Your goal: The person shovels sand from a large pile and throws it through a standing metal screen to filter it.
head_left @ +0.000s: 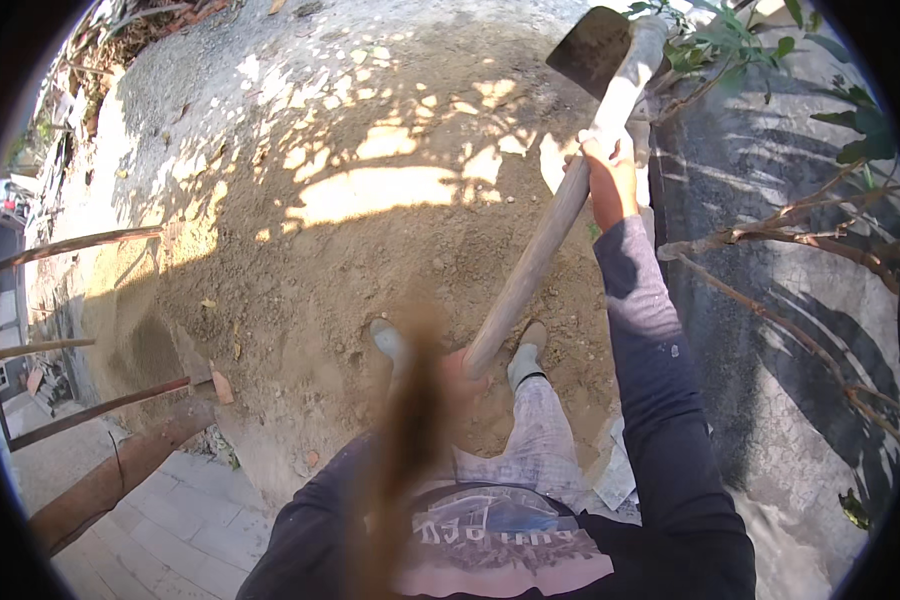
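A hoe with a broad dark blade and a long pale wooden handle (538,255) slants across the view. Its blade (592,50) is raised at the far right, away from my body. My right hand (611,175) is wrapped round the handle partway up, its arm stretched forward. Near my waist, my left hand (462,375) closes on the handle's lower end; a blurred brown strip close to the camera covers part of it. Below the hoe lies loose brown soil (410,270), where I stand with both feet in light-coloured boots (527,350).
A grey wall (760,300) runs along my right, with bare branches (800,235) and green leaves (750,45) reaching over it. At the left stand a sieve-like mesh frame with wooden bars (100,400) and a thick log (125,475) beside paving (170,520).
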`<state>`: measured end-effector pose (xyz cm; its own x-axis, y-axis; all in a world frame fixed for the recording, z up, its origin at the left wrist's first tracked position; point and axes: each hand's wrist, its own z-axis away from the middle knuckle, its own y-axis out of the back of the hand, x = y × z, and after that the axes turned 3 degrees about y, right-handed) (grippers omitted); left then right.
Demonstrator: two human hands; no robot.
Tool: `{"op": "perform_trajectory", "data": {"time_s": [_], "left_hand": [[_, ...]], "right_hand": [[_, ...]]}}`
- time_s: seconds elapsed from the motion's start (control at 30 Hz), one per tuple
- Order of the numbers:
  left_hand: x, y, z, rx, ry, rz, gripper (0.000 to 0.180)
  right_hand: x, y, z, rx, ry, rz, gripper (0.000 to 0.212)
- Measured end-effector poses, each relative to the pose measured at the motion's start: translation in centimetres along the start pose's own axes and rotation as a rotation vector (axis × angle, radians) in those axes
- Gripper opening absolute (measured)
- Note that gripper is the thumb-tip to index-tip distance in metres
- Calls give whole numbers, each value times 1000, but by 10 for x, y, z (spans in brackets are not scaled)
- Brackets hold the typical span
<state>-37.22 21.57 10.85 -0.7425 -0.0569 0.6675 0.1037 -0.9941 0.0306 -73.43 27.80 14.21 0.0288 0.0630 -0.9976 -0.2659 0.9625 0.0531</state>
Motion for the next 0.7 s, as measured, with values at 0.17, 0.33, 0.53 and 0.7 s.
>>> {"op": "perform_trajectory", "data": {"time_s": [0.17,0.33,0.53,0.7], "left_hand": [[52,-95,-248,65,-106,185,34],[-73,-218,-307,-26,199,642,14],[-174,-261,-190,-78,691,340,18],[2,-275,-197,-214,769,470,20]], "right_hand": [[137,26,-38,-52,-271,113,42],[351,104,62,-102,-622,458,61],[398,141,248,-80,-1270,71,47],[355,229,191,-17,-1301,-453,34]]}}
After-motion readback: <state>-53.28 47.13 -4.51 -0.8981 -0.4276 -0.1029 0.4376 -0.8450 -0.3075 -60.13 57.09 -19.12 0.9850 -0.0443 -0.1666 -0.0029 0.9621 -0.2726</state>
